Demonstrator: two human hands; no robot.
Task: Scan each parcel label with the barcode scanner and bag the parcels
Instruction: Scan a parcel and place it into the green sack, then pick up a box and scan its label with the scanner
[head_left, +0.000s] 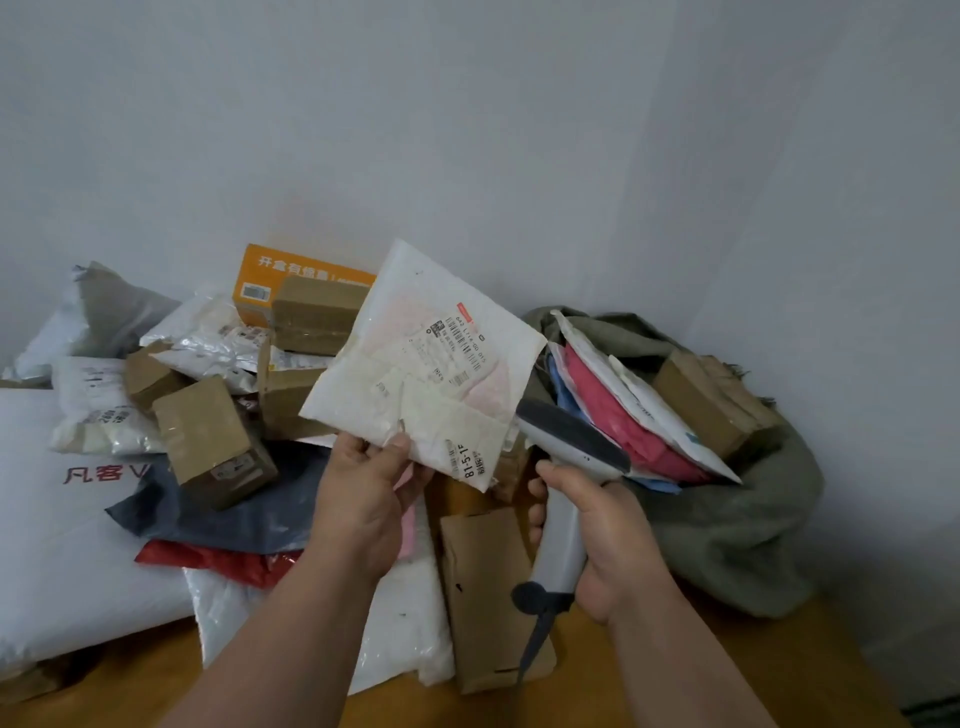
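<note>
A wooden table (727, 670) carried a loose heap of unscanned parcels (208, 415) on its left and middle: cartons, poly mailers and a large white mailer with red lettering (67, 519). At the right stood a grey-green sack (737, 545), mouth open, already holding several mailers and a brown carton (701, 405). Above the heap, the left hand (363, 499) held up a crumpled white padded mailer (415, 364), thumb and fingers pinched on its lower edge, label side toward the camera. The right hand (608, 530) was wrapped around the grip of a white barcode scanner (566, 457), whose dark-topped head sat just beside the mailer's lower right corner, pointing up and left. The printed label (457, 348) was creased and partly peeled. Judged risks: the wrinkled, lifting label could defeat the read or yield a wrong code, since more than one barcode lay on it; the head appeared aimed at the edge rather than squarely at the bars; the one-edge pinch could let the mailer sag or slip during scanning.
</note>
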